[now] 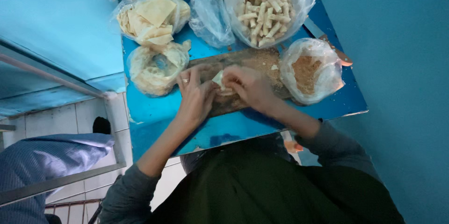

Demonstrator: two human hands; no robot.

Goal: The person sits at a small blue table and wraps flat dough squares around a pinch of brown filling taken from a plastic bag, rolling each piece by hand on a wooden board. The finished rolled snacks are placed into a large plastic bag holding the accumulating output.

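left hand (196,94) and right hand (248,86), fingers curled narrow, together pinch a pale wrapper piece (218,80) over the wooden board (243,62) on the blue table (154,112), bag of brown filling (309,70) beside.

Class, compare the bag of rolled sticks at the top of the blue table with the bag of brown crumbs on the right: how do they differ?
The bag of rolled sticks is larger and heaped with pale, finger-shaped pieces; the bag of brown crumbs is smaller and holds a low layer of fine brown powder. The stick bag lies at the far edge, while the crumb bag sits beside the wooden board. Both are clear plastic, open-topped, on the blue table.
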